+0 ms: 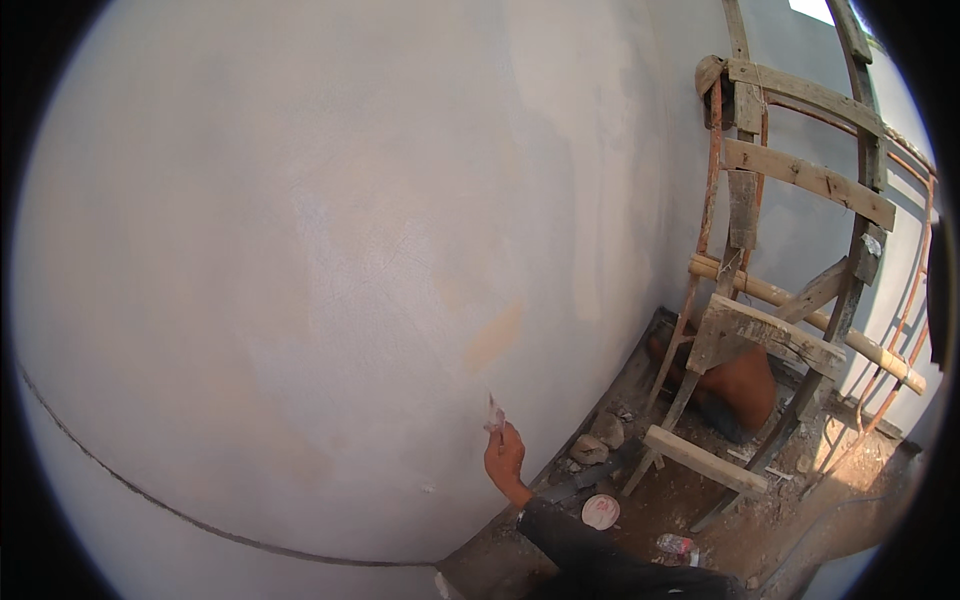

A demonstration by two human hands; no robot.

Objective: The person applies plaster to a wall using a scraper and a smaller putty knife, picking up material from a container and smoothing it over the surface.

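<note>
My right hand [505,458] reaches up from a dark sleeve at the lower edge and presses a small pale scrap [493,413] against the grey plastered wall [330,250]. The scrap is thin and whitish-pink; I cannot tell what it is made of. It touches the wall low down, just below a tan patch [495,335] in the plaster. My left hand is out of view.
A rough wooden scaffold [790,340] of planks and poles stands against the wall corner on the right. Beneath it lies an orange-brown rounded shape [745,385]. Stones [590,447], a round white lid [600,511] and a plastic bottle [677,545] lie on the dirt floor. A dark line [150,495] crosses the lower wall.
</note>
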